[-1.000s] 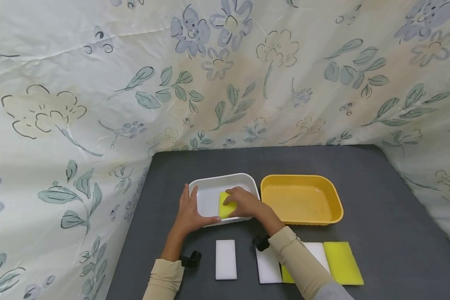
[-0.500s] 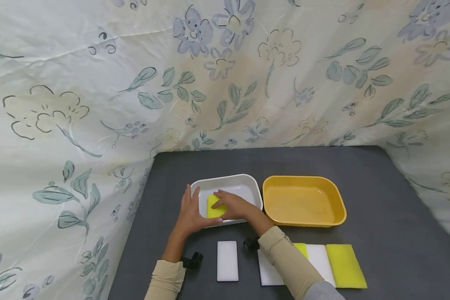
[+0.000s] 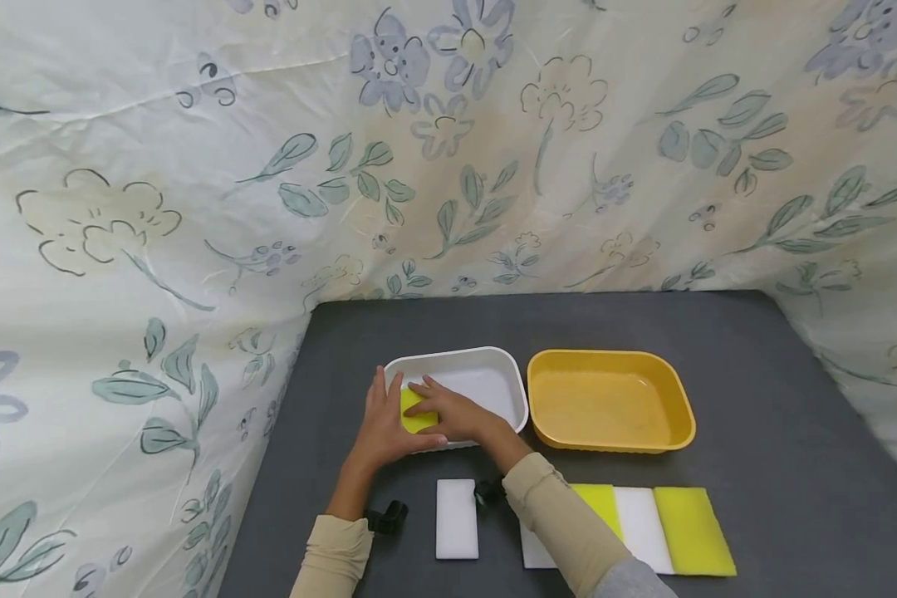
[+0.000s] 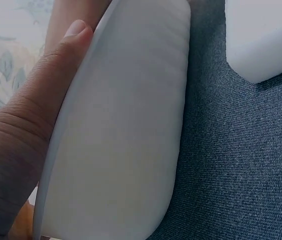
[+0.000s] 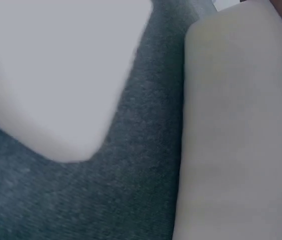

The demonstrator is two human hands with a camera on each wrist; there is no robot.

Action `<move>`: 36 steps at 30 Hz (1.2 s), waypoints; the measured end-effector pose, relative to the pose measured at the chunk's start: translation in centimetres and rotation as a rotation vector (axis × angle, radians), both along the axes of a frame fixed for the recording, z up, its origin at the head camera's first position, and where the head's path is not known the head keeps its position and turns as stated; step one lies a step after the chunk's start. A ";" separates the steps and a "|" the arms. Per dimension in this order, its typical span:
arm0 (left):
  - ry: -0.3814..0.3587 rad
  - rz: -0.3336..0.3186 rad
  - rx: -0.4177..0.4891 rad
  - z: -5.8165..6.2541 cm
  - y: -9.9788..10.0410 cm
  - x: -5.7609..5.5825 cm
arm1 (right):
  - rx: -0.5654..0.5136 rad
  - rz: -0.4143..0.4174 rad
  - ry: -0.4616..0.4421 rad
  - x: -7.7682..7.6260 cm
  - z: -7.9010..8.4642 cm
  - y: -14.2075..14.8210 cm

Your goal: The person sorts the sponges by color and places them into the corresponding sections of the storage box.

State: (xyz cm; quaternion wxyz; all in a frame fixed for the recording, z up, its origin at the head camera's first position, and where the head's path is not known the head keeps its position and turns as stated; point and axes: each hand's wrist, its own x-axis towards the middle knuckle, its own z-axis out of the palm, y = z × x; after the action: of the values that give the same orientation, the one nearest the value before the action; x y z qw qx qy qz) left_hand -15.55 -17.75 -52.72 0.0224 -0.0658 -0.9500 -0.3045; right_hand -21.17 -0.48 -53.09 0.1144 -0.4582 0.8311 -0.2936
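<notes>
My left hand (image 3: 384, 428) rests at the left end of a white plastic tub (image 3: 493, 382), fingers fairly straight and spread. In the left wrist view its thumb lies along the rim above the tub's outer wall (image 4: 116, 125). Inside the tub, at its left end, my right hand (image 3: 456, 415) holds a yellow sponge (image 3: 409, 422) between thumb and fingers. That hand covers part of the sponge. A white sponge (image 3: 457, 519) lies in front of the tub. In the right wrist view only the blurred white sponge (image 5: 61, 70) and the tub's side (image 5: 241, 125) show well.
A yellow tub (image 3: 613, 399) stands just right of the white one, with nothing visible in it. At the front right lie white and yellow sponges (image 3: 693, 531) in a row, partly hidden by my right sleeve (image 3: 568, 523). Flowered cloth (image 3: 448, 166) hangs behind the dark tabletop (image 3: 792, 465).
My right hand has moved left inside the white tub, taking the yellow sponge from the middle to the left end. My left hand has stayed at the tub's left end.
</notes>
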 end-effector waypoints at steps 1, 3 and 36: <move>-0.002 -0.001 0.000 0.0 0.0 0.0 | 0.006 -0.008 -0.006 0.0 0.0 0.0; -0.011 0.000 0.002 0.2 0.1 0.0 | 0.018 -0.013 -0.012 0.1 -0.1 0.1; -0.014 0.041 -0.028 0.1 0.2 -0.1 | -0.128 -0.103 0.041 5.3 2.3 7.0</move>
State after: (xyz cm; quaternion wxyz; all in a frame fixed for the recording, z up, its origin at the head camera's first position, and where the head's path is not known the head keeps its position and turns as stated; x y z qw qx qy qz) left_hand -15.68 -17.54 -52.62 0.0214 -0.0445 -0.9555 -0.2908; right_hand -15.91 6.52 -50.83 0.0523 -0.4270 0.8353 -0.3423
